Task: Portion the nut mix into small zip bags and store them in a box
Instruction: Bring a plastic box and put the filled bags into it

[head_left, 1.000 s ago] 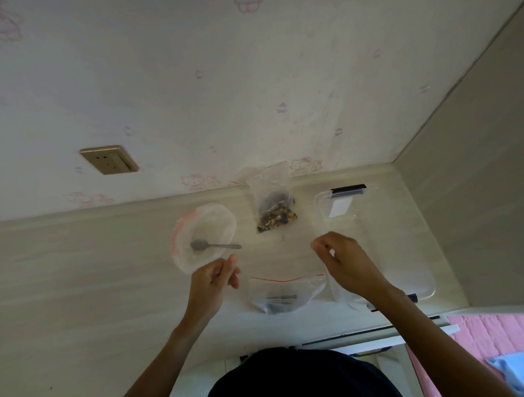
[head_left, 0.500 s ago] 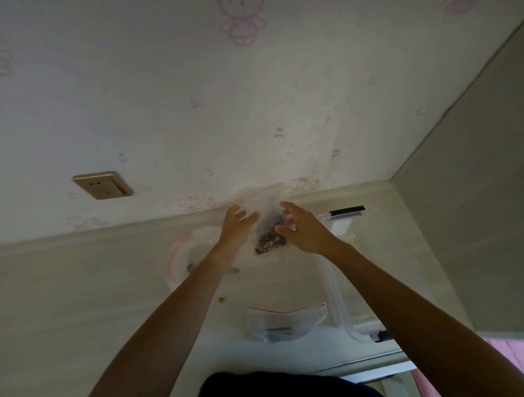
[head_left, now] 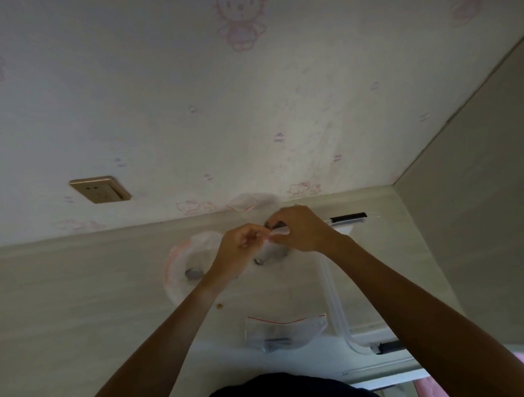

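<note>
Head view: both hands meet at the back of the table (head_left: 80, 293), near the wall. The left hand (head_left: 241, 243) and right hand (head_left: 300, 232) each pinch the big clear nut bag (head_left: 268, 245). A small zip bag (head_left: 286, 334) lies closer to the person. The clear box (head_left: 342, 314) sits on the right. A bowl (head_left: 179, 260) with a spoon (head_left: 193, 273) sits left.
</note>
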`<state>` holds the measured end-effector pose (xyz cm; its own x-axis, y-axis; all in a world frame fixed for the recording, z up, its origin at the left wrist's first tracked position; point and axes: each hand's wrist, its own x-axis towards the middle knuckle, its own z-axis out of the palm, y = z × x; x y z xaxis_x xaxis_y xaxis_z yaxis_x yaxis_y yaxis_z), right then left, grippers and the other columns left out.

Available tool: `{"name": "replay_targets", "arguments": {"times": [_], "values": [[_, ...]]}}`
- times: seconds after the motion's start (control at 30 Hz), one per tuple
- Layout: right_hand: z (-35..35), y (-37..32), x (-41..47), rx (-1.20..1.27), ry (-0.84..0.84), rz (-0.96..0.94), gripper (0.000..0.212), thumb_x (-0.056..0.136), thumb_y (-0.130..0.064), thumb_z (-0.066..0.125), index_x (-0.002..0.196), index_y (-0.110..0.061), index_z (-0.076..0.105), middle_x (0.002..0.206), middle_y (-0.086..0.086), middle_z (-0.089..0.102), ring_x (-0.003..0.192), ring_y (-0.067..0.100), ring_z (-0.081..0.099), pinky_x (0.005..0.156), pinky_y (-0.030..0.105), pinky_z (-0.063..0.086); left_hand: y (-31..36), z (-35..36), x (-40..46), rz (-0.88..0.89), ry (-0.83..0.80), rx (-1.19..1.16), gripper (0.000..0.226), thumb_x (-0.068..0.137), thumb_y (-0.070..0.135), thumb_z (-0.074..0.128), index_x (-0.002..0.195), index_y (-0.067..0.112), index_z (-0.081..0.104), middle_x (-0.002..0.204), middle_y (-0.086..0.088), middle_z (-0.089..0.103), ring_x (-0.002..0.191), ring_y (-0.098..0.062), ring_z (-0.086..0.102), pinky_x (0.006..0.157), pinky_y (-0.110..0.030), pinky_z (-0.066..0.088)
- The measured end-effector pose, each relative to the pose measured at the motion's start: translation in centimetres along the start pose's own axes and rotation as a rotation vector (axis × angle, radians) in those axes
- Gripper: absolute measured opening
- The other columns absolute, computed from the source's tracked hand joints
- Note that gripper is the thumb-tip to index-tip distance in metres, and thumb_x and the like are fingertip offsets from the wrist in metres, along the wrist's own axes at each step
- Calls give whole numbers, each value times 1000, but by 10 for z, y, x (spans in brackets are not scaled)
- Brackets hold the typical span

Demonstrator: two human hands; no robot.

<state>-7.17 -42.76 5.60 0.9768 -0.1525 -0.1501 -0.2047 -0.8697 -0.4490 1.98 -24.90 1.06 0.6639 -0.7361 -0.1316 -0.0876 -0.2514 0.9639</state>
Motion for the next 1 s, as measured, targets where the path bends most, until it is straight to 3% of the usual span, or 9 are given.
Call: {"name": "replay_targets", "arguments": {"times": [0.07, 0.13, 0.17, 0.23, 0.33, 0.43, 0.57, 0.77, 1.0], "values": [[2, 0, -7, 135, -25, 22, 21, 96, -26, 71, 104, -7, 76, 102, 8, 74, 83, 17, 62, 72, 18, 41, 3, -1, -9, 33, 37, -1, 22, 90, 2, 77, 93, 24, 78, 87, 18, 78, 80, 1, 71, 72, -12, 51], [3, 0, -17, 247, -4, -2, 17, 95, -14, 72, 97, 2, 74, 94, 15, 73, 74, 20, 60, 63, 10, 40, 5, -2, -18, 49, 75, -9, 23, 88, 2, 79, 92, 25, 77, 86, 20, 77, 78, 1, 71, 70, -12, 52], [4, -1, -23, 302, 20, -8, 16, 93, -12, 74, 93, 5, 72, 90, 16, 72, 72, 24, 62, 62, 14, 45, 5, -4, -23, 54, 94, -9, 24, 87, 3, 80, 94, 26, 76, 86, 22, 77, 77, 1, 71, 69, -11, 51], [5, -6, -34, 409, 42, 5, 16, 91, -9, 76, 90, 5, 69, 83, 13, 67, 71, 25, 62, 67, 28, 50, 5, -7, -33, 67, 126, -5, 26, 87, 5, 81, 99, 28, 75, 91, 23, 77, 79, 2, 71, 69, -9, 51], [14, -14, -50, 478, 15, 19, 13, 91, -10, 75, 88, -1, 66, 79, 4, 61, 69, 11, 53, 68, 18, 44, 1, -12, -47, 40, 133, -37, 27, 87, 9, 82, 104, 29, 74, 95, 15, 79, 84, -4, 74, 74, -13, 55], [26, -20, -63, 482, -19, 71, 10, 91, -17, 76, 88, -12, 69, 82, 4, 66, 75, 16, 59, 74, 27, 50, -10, -13, -62, -56, 86, -93, 20, 89, 9, 79, 99, 26, 77, 91, 5, 81, 85, -11, 77, 77, -17, 58], [44, -24, -79, 426, -91, 114, 15, 94, -22, 72, 97, -7, 73, 96, 5, 71, 88, 20, 65, 84, 31, 53, -29, -9, -82, -171, 24, -59, 15, 90, 12, 79, 95, 26, 77, 92, 8, 81, 87, -8, 76, 79, -16, 56], [57, -38, -83, 378, -52, 96, 19, 94, -30, 71, 99, -12, 76, 99, 3, 71, 90, 18, 64, 86, 30, 52, -35, -5, -99, -150, 62, -80, 7, 89, 15, 81, 92, 21, 79, 93, 7, 80, 85, -4, 74, 77, -14, 54], [59, -46, -83, 417, -2, 110, 8, 96, -21, 68, 96, -15, 73, 94, -2, 71, 87, 15, 65, 88, 38, 57, -35, -2, -105, -132, 65, -109, 13, 91, 13, 78, 103, 19, 78, 98, 6, 80, 92, -9, 75, 82, -18, 56]]}}
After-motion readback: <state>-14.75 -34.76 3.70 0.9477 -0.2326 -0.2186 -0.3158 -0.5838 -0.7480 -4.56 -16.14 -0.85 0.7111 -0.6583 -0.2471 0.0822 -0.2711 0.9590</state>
